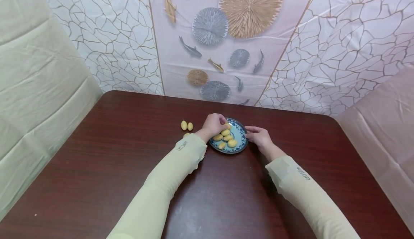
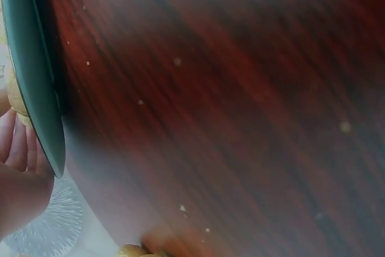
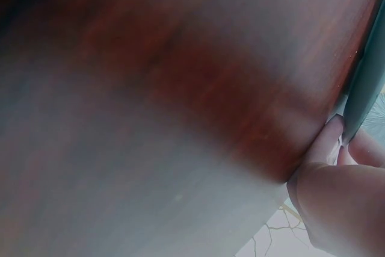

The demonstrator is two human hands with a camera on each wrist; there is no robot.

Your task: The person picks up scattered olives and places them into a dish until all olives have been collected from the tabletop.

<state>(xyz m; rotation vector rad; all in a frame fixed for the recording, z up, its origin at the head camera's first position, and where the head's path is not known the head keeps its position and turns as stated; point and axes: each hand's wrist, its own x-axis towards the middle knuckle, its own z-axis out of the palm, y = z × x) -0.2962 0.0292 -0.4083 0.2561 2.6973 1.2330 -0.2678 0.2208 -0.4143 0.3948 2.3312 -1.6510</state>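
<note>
A round plate [image 1: 238, 133] with a blue patterned rim holds several small yellow egg-shaped pieces [image 1: 232, 143]. My left hand [image 1: 214, 124] reaches over its left side, the fingertips round a yellow piece [image 1: 228, 126] at the plate's far edge. In the left wrist view, the fingers of that hand [image 2: 23, 167] show beside a yellow piece [image 2: 17, 95], partly behind the plate's underside [image 2: 37, 76]. At the right edge, my right hand [image 1: 260, 138] pinches the rim. The right wrist view shows its thumb [image 3: 325, 139] at the plate [image 3: 366, 79].
Left of the plate, two yellow pieces [image 1: 184, 125] lie on the dark brown table [image 1: 136, 152]. Another piece [image 1: 186, 135] is partly hidden by the left sleeve [image 1: 168, 178]. A patterned cloth wall [image 1: 210, 52] rises behind the table's far edge.
</note>
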